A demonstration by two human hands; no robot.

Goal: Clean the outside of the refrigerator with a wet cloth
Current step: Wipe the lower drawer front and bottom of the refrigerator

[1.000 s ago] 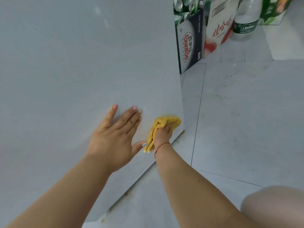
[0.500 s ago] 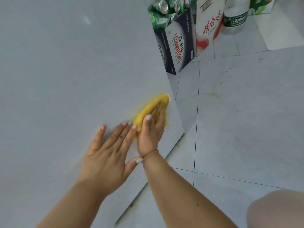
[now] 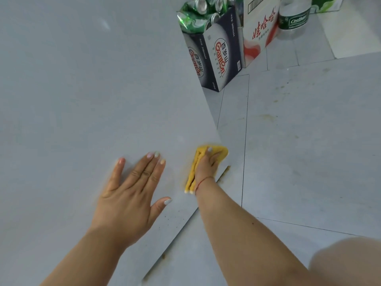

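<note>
Down low, 2 hands worked the grey refrigerator [image 3: 82, 89] panel near its bottom corner.

Right-hand fingers [image 3: 209, 154] lay pressed over a folded yellow cloth [image 3: 192, 174], holding it flat against the panel just beside the lower edge; the right hand [image 3: 206, 168] wore a thin red wrist string. The left hand [image 3: 132, 193] rested flat on the panel, fingers straight and slightly spread, thumb out. Beyond stood a dark carton [image 3: 218, 58] with cans, a white carton [image 3: 259, 32] and a bottle [image 3: 293, 19] on the tiled floor [image 3: 309, 141].
</note>
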